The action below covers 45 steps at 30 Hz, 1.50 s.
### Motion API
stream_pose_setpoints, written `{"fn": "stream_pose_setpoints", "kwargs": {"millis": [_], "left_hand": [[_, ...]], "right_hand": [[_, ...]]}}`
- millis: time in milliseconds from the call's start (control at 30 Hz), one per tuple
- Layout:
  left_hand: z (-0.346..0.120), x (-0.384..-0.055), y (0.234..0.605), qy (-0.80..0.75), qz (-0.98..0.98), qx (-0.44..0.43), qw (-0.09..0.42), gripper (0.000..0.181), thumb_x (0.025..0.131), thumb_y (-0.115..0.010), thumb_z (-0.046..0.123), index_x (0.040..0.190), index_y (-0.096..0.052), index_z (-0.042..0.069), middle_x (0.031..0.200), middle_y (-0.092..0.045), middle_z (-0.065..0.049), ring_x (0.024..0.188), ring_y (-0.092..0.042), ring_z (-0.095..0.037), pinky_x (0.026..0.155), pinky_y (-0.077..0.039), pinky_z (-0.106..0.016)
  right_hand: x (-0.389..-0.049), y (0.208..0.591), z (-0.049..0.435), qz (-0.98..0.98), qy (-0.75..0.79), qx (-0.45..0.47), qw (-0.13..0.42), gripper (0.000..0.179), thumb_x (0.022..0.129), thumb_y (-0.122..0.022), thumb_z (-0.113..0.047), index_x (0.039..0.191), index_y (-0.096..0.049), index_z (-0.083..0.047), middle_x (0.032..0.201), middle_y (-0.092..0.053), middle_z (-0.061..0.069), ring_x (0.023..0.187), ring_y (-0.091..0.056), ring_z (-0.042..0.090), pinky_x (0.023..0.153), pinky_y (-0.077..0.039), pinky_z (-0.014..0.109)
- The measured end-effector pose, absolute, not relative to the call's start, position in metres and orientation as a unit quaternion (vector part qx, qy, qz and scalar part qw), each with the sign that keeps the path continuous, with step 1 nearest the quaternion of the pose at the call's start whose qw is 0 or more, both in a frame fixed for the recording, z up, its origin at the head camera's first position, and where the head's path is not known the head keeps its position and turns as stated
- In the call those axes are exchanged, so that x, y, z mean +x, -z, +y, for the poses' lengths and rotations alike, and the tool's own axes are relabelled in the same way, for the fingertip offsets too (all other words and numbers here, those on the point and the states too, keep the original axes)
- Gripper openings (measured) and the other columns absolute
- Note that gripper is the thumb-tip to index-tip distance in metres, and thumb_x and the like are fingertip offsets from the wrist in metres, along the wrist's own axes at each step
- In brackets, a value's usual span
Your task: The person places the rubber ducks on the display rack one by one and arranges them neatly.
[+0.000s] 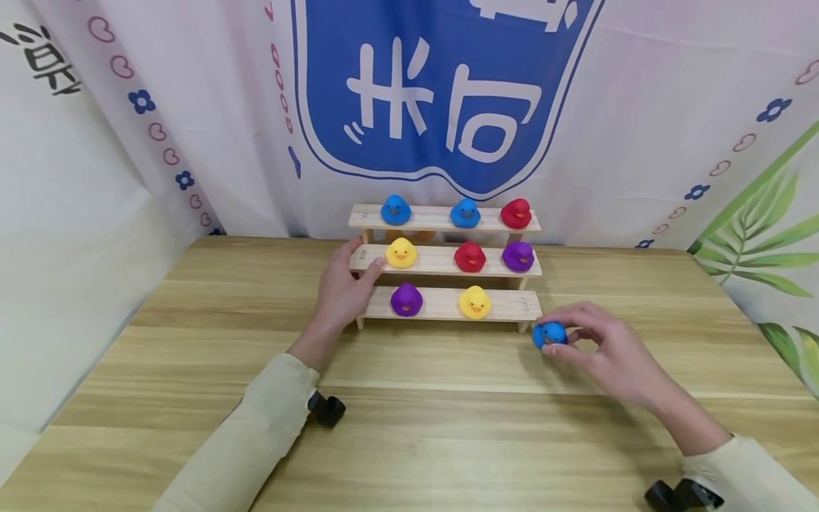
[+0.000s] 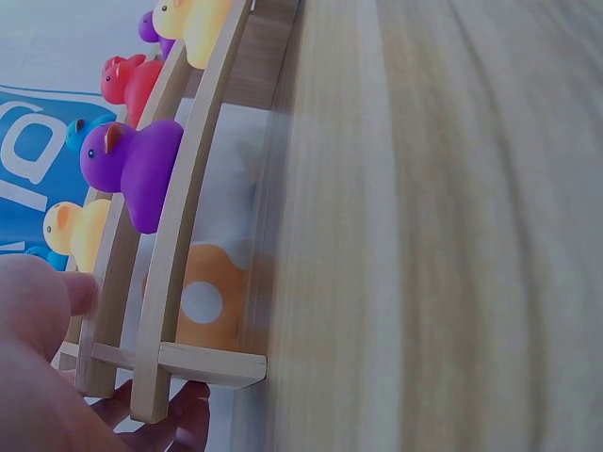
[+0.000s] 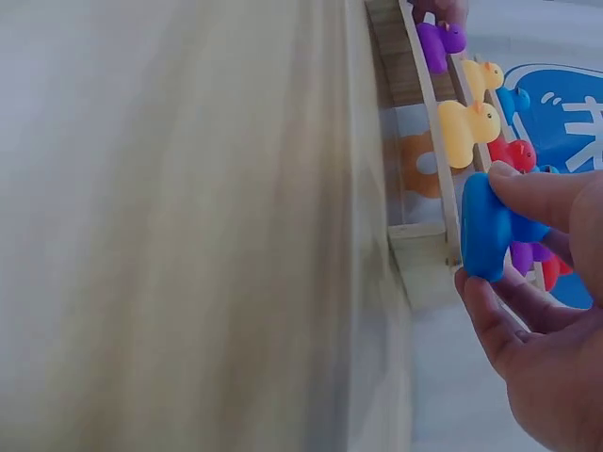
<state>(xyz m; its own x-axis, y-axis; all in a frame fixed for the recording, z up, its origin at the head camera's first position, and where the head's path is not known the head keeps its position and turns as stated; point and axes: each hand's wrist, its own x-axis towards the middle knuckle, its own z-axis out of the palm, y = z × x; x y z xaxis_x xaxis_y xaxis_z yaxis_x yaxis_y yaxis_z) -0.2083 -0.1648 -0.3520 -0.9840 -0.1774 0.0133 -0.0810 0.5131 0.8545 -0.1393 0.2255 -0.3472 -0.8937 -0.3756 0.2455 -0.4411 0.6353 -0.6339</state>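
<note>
A three-tier wooden shelf (image 1: 441, 304) holds several rubber ducks. My left hand (image 1: 342, 288) grips its left end, thumb on the middle tier and fingers curled under the boards in the left wrist view. Between thumb and fingertips, my right hand (image 1: 611, 352) pinches a blue duck (image 3: 483, 231) just off the right end of the bottom tier. On that tier sit a purple duck (image 1: 406, 300) and a yellow duck (image 1: 475, 303). The middle tier bears yellow (image 1: 401, 253), red (image 1: 470, 257) and purple ducks (image 1: 518, 257); the top one has two blue ducks and a red duck (image 1: 515, 213).
The shelf stands near the back edge of a wood-grain table (image 1: 409, 441). Behind it hangs a white curtain (image 1: 243, 142) with a blue printed emblem. An orange shape (image 2: 221, 325) with a white round spot shows through the shelf's gaps.
</note>
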Motion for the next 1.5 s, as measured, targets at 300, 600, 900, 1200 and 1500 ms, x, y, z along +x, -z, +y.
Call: {"fn": "stream_pose_setpoints", "kwargs": {"millis": [300,600,900,1200,1500], "left_hand": [[-0.168,-0.208,0.353,0.489,-0.867,0.078,0.051,0.074,0.108,-0.058,0.044,0.169,-0.028,0.015,0.175,-0.03,-0.013,0.162,-0.029,-0.036,0.132,-0.028,-0.056],[-0.172,-0.205,0.355,0.484,-0.87,0.078,0.057,0.074,0.108,-0.058,0.043,0.169,-0.028,0.014,0.174,-0.031,-0.013,0.161,-0.03,-0.037,0.132,-0.028,-0.057],[-0.17,-0.206,0.355,0.484,-0.869,0.077,0.061,0.073,0.107,-0.059,0.043,0.168,-0.031,0.014,0.173,-0.033,-0.014,0.161,-0.031,-0.037,0.132,-0.028,-0.056],[-0.171,-0.206,0.355,0.49,-0.867,0.068,0.061,0.071,0.108,-0.059,0.041,0.167,-0.031,0.013,0.173,-0.032,-0.014,0.161,-0.03,-0.037,0.132,-0.026,-0.056],[-0.171,-0.207,0.354,0.491,-0.866,0.07,0.056,0.072,0.108,-0.058,0.041,0.168,-0.03,0.015,0.174,-0.031,-0.014,0.161,-0.029,-0.037,0.132,-0.026,-0.057]], "right_hand": [[-0.157,0.339,0.204,-0.896,-0.386,0.213,0.055,0.034,0.096,-0.08,-0.015,0.129,-0.071,-0.011,0.126,-0.074,0.007,0.108,-0.069,0.018,0.096,-0.052,0.008],[-0.176,0.351,0.188,-0.871,-0.425,0.239,0.064,0.031,0.098,-0.075,-0.004,0.127,-0.073,-0.01,0.129,-0.069,0.009,0.116,-0.066,0.015,0.106,-0.059,0.04],[-0.183,0.356,0.183,-0.885,-0.408,0.219,0.042,0.036,0.099,-0.071,-0.001,0.134,-0.068,-0.007,0.133,-0.067,0.014,0.123,-0.065,0.034,0.106,-0.057,0.058],[-0.182,0.358,0.185,-0.893,-0.393,0.215,0.045,0.038,0.098,-0.07,0.002,0.136,-0.067,-0.006,0.136,-0.065,0.015,0.125,-0.063,0.035,0.104,-0.058,0.058],[-0.18,0.345,0.197,-0.897,-0.387,0.209,0.043,0.049,0.096,-0.068,0.005,0.143,-0.06,-0.004,0.137,-0.062,0.018,0.125,-0.062,0.037,0.104,-0.056,0.06]]}}
